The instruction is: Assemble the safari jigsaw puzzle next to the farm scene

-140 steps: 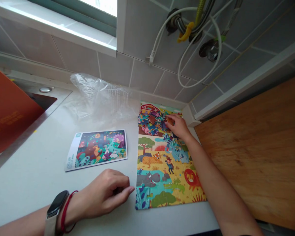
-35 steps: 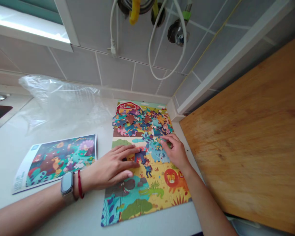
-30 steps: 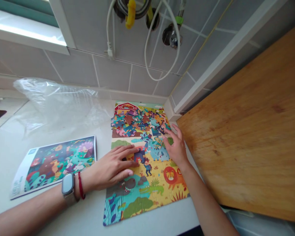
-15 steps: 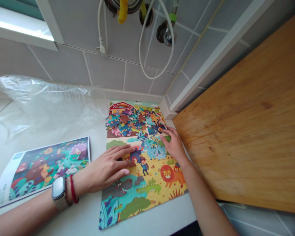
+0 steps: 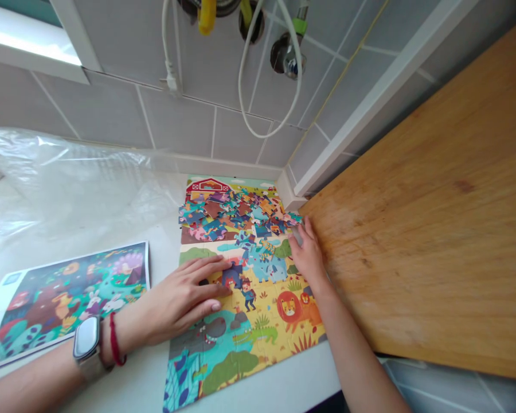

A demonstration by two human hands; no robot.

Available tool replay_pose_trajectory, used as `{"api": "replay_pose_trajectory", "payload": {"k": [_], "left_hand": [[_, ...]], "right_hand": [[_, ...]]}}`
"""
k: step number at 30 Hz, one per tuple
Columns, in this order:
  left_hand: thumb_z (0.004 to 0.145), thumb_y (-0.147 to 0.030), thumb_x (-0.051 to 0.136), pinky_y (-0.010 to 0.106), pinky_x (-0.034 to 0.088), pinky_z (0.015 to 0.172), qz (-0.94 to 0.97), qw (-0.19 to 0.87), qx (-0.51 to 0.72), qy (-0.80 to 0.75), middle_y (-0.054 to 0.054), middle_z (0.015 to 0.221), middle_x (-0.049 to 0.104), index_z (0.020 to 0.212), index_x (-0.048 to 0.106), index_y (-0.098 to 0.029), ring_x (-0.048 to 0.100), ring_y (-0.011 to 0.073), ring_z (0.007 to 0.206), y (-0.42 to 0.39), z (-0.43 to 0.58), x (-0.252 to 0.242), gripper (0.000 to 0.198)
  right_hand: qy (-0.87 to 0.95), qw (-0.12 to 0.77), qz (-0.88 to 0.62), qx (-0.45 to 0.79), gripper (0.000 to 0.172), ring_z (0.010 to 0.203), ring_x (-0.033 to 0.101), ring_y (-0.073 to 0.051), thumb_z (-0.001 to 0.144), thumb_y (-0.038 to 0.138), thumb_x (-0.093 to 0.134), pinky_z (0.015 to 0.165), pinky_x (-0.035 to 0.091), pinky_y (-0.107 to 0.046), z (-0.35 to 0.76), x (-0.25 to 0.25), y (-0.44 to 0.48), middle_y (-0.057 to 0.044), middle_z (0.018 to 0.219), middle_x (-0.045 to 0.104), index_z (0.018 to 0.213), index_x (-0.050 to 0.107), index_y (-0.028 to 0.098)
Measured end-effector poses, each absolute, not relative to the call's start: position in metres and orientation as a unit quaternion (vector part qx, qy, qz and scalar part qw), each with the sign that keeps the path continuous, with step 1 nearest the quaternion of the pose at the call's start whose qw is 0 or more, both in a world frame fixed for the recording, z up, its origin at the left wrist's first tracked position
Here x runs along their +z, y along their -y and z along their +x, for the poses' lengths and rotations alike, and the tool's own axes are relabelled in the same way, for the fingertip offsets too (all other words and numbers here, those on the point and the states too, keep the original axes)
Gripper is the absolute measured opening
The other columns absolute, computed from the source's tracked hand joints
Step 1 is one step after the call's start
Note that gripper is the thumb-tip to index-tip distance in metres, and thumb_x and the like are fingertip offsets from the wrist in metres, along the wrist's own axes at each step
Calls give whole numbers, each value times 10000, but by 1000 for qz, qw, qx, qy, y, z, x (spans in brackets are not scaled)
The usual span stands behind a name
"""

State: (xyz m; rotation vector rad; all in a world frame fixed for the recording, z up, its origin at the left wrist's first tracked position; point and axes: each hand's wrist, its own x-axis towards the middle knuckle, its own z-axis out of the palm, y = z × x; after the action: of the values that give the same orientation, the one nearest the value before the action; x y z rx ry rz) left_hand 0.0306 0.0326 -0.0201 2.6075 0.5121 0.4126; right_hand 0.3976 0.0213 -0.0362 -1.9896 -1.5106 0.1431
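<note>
A colourful animal puzzle board (image 5: 258, 338) lies on the white surface, with a heap of loose puzzle pieces (image 5: 227, 212) on its upper part. My left hand (image 5: 180, 295) rests palm down over the board's left edge, fingers apart, its fingertips touching a dark blue and red piece (image 5: 233, 276). At the board's right edge, beside the heap, is my right hand (image 5: 308, 248). Its thumb and fingers are around a puzzle piece with a grey underside, partly hidden. Blue pieces lie between the heap and the elephant picture (image 5: 266, 268).
A printed picture sheet (image 5: 73, 298) lies at the left. Crumpled clear plastic (image 5: 69, 172) is behind it by the tiled wall. A wooden panel (image 5: 434, 229) stands close to my right arm. A white cable (image 5: 241, 80) hangs above the board.
My right hand has moved slightly up and right at the heap's edge, and a piece now shows between its fingers. My left hand stays on the board. The whole view has shifted slightly.
</note>
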Motion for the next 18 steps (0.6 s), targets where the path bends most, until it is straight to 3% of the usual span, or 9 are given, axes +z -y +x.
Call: {"api": "replay_pose_trajectory", "payload": {"k": [11,18], "left_hand": [[1069,-384,551,463,431,1231,940,230,172,-182,9,1665,442,1356,708,-340,474,315,1486,-33,31,-18,329],[1069,-392,555,476,420,1240,936,243,174,-187,2,1659,452,1362,702,-356,469,315,1490,-33,32,-18,330]], "right_hand": [[559,285,-775,73,769,1445,523,-388,909,487,618,1224,399,-566,401,-36,-23,-229,1554,553,1551,509,78],[616,299,-725,64,572,1332,601,-354,936,444,594,1170,447,-566,401,-34,-26,-167,1417,662,1448,634,193]]}}
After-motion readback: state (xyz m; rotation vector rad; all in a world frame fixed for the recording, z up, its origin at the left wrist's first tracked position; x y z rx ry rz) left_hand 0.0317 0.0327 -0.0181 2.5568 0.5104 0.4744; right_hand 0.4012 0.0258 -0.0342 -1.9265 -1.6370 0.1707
